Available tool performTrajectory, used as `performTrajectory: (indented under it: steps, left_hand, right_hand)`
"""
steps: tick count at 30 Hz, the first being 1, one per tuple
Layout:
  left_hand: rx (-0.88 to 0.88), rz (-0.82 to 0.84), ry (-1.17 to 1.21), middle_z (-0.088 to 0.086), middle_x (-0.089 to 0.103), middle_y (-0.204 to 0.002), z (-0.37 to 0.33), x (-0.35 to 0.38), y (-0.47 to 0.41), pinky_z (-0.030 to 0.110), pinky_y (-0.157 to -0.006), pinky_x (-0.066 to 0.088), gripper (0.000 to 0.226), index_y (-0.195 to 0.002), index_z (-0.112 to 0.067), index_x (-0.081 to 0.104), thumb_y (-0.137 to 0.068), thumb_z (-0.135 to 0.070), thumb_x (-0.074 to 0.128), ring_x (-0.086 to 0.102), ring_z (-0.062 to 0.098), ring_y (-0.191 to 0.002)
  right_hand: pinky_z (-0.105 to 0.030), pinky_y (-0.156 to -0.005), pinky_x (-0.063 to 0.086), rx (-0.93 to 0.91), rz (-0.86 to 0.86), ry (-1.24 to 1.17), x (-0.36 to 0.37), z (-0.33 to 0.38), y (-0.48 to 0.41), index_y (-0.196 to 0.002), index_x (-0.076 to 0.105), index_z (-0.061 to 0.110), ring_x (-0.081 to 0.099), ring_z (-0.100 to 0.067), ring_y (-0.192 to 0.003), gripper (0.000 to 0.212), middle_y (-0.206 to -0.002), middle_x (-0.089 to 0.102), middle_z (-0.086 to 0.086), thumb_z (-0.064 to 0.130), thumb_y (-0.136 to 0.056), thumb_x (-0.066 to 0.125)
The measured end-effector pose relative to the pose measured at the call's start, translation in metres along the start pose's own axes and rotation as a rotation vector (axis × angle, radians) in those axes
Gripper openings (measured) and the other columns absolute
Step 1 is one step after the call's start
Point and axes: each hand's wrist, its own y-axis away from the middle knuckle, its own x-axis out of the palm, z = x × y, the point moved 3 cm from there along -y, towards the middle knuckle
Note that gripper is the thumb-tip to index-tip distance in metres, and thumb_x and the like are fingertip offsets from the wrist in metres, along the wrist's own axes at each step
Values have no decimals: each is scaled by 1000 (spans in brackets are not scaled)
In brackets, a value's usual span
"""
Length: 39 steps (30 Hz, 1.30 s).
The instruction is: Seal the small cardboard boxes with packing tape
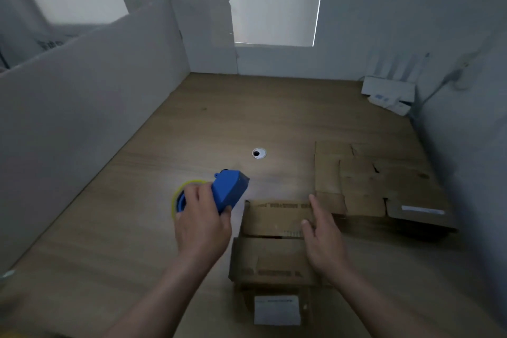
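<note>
The small cardboard box point(274, 230) sits on the wooden desk point(131, 228) close to the person, right of centre. Its two top flaps are folded down, with a dark seam showing between them, and a white label point(277, 310) is on its near side. The right hand point(323, 239) lies over the box's right part with the fingers straight and slightly spread, holding nothing; whether the palm actually touches the flaps cannot be told through the blur. The left hand point(203, 225), just left of the box, grips a blue tape dispenser point(229, 191), fingers curled over its body and thumb on the side nearest the box. A roll of tape point(178, 195) with a yellowish rim shows behind the knuckles. The dispenser's nose points away from the person, just beside the box's far left corner. More brown cardboard boxes point(365, 181) lie beyond and to the right of the small box, along the right wall. A round cable grommet point(259, 153) is set in the desk farther back, a white router point(389, 90) stands in the far right corner, and a white partition board point(90, 96) runs along the left edge.
</note>
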Motion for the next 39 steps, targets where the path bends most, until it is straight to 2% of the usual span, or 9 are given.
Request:
performTrajectory:
  steps: [5, 13, 17, 19, 23, 27, 32, 35, 39]
  left_hand:
    - [49, -62, -98, 8, 52, -122, -21, 18, 8, 43, -79, 47, 50, -126, -12, 52, -84, -29, 74, 57, 30, -102]
    - [162, 36, -209, 6, 54, -113, -12, 31, 31, 42, -74, 47, 55, -125, -13, 57, -77, -29, 79, 59, 29, -93]
    - [236, 47, -240, 6, 57, -109, -4, 35, 30, 42, -70, 49, 54, -121, -13, 61, -74, -30, 82, 60, 28, -91]
    - [249, 61, -237, 5, 57, -111, 1, 40, 26, 41, -72, 49, 54, -122, -13, 60, -76, -32, 81, 60, 27, -93]
    - [273, 113, -212, 4, 54, -117, 7, 46, 21, 39, -78, 50, 55, -129, -16, 56, -82, -37, 74, 58, 24, -99]
    - [303, 171, -165, 4, 52, -123, 15, 48, 16, 39, -84, 50, 56, -133, -17, 52, -85, -38, 71, 57, 24, -105]
    - [413, 187, -18, 0, 52, -110, 20, 27, 8, 32, -64, 46, 54, -118, -18, 58, -71, -33, 81, 59, 21, -85]
    - [449, 351, 124, -15, 47, -108, 10, 0, -4, 27, -65, 45, 46, -117, -33, 51, -75, -41, 68, 55, 9, -85]
    - [312, 780, 435, -10, 64, -99, -8, -9, -21, 39, -79, 53, 40, -106, -39, 61, -66, -38, 61, 62, 11, -86]
  right_hand:
    - [-25, -112, 28, 39, 115, 71, 26, -26, 43, -158, 22, 28, 34, -11, -141, 57, -161, 31, 3, 30, -105, 42]
    - [-33, -112, 36, -40, 185, 184, 16, -30, 15, -159, 15, 31, 37, -12, -141, 57, -161, 31, 7, 38, -107, 35]
    - [-29, -104, 39, -85, 176, 196, 15, -23, 14, -152, 30, 35, 42, -12, -136, 47, -154, 37, 8, 37, -105, 39]
    - [-32, -109, 37, -97, 197, 245, 15, -21, 13, -148, 37, 37, 34, -16, -143, 44, -159, 29, 5, 41, -105, 40]
    - [-40, -121, 22, -89, 274, 434, 10, -11, 18, -153, 32, 33, 8, -19, -153, 70, -167, -3, 7, 67, -93, 45]
    - [-39, -121, 3, -82, 393, 605, 10, 3, 26, -159, 10, 28, -12, -16, -152, 111, -165, -17, 10, 83, -74, 55]
    - [-38, -120, -2, -69, 324, 651, 9, 2, 35, -159, 11, 34, -17, -17, -152, 113, -166, -17, 7, 91, -68, 50]
    - [-39, -122, -1, -33, 301, 605, 11, -1, 40, -158, 13, 37, -13, -19, -152, 123, -167, -15, 5, 98, -54, 34]
    - [-40, -124, 6, -1, 250, 511, 16, -10, 40, -158, 16, 38, -7, -18, -153, 119, -167, -11, 6, 92, -60, 56]
